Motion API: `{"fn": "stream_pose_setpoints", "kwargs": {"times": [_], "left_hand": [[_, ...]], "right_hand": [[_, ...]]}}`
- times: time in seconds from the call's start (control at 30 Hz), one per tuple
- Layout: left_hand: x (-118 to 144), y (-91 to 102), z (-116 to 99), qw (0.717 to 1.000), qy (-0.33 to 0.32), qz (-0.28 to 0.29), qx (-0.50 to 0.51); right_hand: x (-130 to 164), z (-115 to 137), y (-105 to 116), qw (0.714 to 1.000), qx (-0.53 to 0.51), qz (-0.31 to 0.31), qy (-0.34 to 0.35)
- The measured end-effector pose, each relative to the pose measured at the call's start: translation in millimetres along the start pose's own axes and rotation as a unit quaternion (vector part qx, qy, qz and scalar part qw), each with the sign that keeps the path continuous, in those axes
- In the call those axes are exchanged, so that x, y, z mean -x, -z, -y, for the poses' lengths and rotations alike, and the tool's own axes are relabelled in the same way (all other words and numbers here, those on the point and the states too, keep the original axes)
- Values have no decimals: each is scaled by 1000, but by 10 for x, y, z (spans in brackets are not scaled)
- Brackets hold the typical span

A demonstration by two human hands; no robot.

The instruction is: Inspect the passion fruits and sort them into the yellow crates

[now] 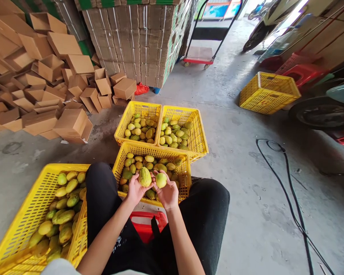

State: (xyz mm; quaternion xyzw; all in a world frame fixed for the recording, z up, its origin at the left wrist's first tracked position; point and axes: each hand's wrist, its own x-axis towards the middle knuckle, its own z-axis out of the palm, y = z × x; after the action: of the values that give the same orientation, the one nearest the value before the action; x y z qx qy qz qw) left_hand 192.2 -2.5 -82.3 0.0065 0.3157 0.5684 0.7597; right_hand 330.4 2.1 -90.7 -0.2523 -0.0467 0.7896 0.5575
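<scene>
My left hand (134, 190) holds a yellow-green oval fruit (145, 176). My right hand (168, 194) holds a smaller round yellow-green fruit (161, 180). Both hands hover side by side over the near yellow crate (149, 149), which is part filled with similar fruit. I sit on a red stool (145, 225), knees spread either side of that crate.
Two more yellow crates of fruit (131, 114) (202, 133) stand behind the near one. A fourth (28, 214) sits at my left knee. An upturned yellow crate (268, 92) lies at right. Cardboard boxes (46, 76), stacked flat cartons (137, 42), a hand trolley (199, 57), a black cable (289, 194).
</scene>
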Motion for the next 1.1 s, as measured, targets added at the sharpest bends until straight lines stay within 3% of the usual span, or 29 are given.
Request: {"fn": "stream_pose_setpoints", "kwargs": {"times": [0.2, 0.43, 0.67, 0.83, 0.97, 1.1], "left_hand": [[-14, 16, 12, 999, -13, -24, -26], [4, 76, 158, 994, 18, 16, -107], [-8, 44, 88, 999, 13, -17, -44], [-28, 31, 0, 1000, -21, -14, 2], [-31, 31, 10, 999, -33, -14, -9], [-22, 48, 66, 998, 4, -13, -62]], "right_hand": [[-7, -38, -1, 999, 46, -2, 16], [-29, -81, 57, 997, 82, 9, 0], [-29, -54, 44, 998, 43, -40, 1], [-53, -40, 77, 999, 9, -41, 17], [-86, -67, 98, 998, 38, -53, 11], [-79, -84, 87, 997, 65, -40, -13]]}}
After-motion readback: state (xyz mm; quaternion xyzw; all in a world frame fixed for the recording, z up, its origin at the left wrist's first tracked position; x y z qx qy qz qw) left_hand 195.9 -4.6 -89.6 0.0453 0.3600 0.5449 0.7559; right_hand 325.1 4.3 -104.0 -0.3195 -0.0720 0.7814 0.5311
